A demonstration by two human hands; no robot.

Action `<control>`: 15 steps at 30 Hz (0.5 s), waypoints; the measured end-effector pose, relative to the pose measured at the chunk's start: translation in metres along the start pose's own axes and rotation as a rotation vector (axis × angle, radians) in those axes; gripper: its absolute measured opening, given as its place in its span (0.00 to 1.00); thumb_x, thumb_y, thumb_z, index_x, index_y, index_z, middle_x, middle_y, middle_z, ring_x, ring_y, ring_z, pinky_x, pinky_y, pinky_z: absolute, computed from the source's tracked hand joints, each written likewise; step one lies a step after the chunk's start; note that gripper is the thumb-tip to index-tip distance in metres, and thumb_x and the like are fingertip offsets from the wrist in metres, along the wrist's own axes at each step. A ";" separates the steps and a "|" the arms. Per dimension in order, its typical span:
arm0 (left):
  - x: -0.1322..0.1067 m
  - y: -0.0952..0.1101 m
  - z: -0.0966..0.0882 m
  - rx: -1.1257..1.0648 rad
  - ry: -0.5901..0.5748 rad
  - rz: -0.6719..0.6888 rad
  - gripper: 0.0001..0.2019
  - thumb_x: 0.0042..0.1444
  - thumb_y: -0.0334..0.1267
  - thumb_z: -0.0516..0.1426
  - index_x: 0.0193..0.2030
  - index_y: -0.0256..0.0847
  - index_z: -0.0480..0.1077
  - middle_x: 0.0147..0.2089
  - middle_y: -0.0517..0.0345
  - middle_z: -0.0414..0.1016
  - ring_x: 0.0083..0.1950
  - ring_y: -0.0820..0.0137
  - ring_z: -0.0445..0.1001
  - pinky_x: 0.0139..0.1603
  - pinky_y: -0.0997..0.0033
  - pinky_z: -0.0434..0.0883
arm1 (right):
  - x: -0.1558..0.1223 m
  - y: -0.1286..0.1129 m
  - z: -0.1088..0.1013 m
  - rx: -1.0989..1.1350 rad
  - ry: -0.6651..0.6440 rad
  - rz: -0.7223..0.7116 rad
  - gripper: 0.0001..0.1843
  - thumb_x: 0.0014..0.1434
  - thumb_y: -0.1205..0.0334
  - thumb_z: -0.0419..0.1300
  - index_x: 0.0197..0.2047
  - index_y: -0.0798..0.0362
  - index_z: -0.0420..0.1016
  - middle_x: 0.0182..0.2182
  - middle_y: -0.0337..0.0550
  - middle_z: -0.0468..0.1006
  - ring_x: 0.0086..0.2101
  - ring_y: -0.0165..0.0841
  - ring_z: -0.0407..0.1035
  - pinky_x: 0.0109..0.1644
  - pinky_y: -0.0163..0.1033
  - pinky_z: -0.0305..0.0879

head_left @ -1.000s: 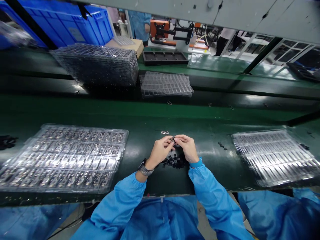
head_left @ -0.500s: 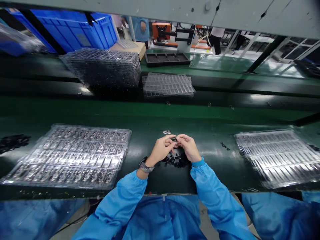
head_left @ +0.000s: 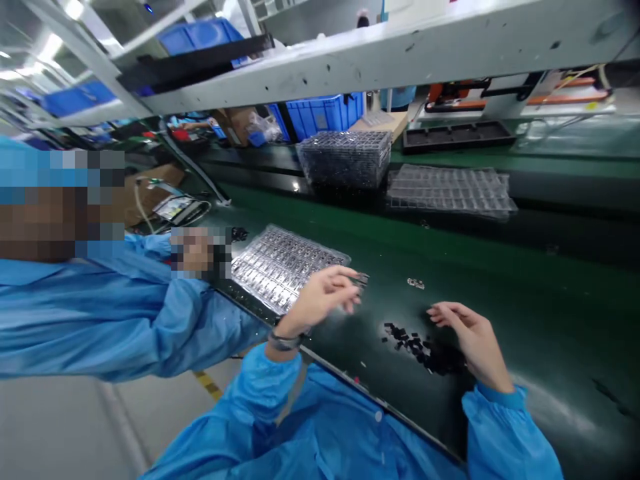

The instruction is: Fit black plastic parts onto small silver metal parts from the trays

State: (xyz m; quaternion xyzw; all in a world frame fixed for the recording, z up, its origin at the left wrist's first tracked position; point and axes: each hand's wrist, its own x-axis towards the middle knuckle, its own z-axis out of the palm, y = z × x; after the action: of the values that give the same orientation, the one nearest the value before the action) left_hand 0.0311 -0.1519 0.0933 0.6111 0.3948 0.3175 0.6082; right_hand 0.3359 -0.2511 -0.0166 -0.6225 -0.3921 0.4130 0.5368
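My left hand (head_left: pixel 325 295) pinches a small circuit board (head_left: pixel 363 279) between thumb and fingertips, raised near the right edge of a clear plastic tray (head_left: pixel 285 267) filled with rows of similar boards. My right hand (head_left: pixel 467 337) hovers over the green work surface with its fingers loosely stretched and nothing visible in them. Below it lies a pile of small black pieces (head_left: pixel 420 350), partly in the hand's shadow. Another small board (head_left: pixel 415 283) rests alone on the surface, between my hands and a little farther off.
A co-worker in a blue sleeve (head_left: pixel 150 320) sits close on the left, a hand near the tray. Farther back are a stack of clear trays (head_left: pixel 345 160), more flat clear trays (head_left: pixel 450 190), a black tray (head_left: pixel 457 137) and a blue bin (head_left: pixel 325 115). A grey shelf beam (head_left: pixel 350 70) crosses overhead.
My view has swung left, bringing the co-worker into sight. My hands, together before, are now apart: the left has gone toward the filled tray with the circuit board, the right has let go.
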 end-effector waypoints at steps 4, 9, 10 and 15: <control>-0.011 0.000 -0.105 0.275 0.389 0.017 0.23 0.50 0.53 0.69 0.44 0.36 0.76 0.27 0.56 0.78 0.25 0.72 0.73 0.29 0.73 0.71 | 0.004 0.007 0.001 -0.044 0.019 0.002 0.28 0.51 0.34 0.70 0.36 0.53 0.83 0.33 0.54 0.85 0.33 0.44 0.78 0.37 0.45 0.76; -0.026 -0.035 -0.130 0.387 0.237 -0.209 0.24 0.46 0.56 0.68 0.40 0.36 0.76 0.23 0.59 0.76 0.23 0.71 0.70 0.27 0.72 0.68 | 0.005 0.011 0.005 -0.068 -0.006 -0.028 0.30 0.51 0.31 0.68 0.35 0.53 0.82 0.33 0.55 0.85 0.33 0.45 0.79 0.40 0.47 0.77; -0.032 -0.043 -0.123 0.386 0.167 -0.256 0.24 0.46 0.56 0.68 0.40 0.36 0.76 0.23 0.58 0.76 0.23 0.71 0.71 0.27 0.71 0.68 | 0.005 0.012 0.005 -0.078 -0.004 -0.031 0.30 0.51 0.30 0.68 0.35 0.52 0.82 0.33 0.55 0.85 0.33 0.45 0.80 0.40 0.47 0.77; -0.056 -0.070 -0.091 0.416 0.141 -0.334 0.20 0.49 0.54 0.66 0.37 0.38 0.75 0.23 0.58 0.76 0.24 0.68 0.73 0.26 0.72 0.66 | 0.008 0.021 0.003 -0.103 -0.003 -0.019 0.30 0.52 0.31 0.67 0.36 0.53 0.81 0.34 0.55 0.85 0.34 0.44 0.79 0.41 0.47 0.77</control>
State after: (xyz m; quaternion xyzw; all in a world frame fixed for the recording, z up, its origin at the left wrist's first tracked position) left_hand -0.0823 -0.1595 0.0338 0.6256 0.5883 0.1667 0.4845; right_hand 0.3373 -0.2453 -0.0382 -0.6449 -0.4196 0.3883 0.5072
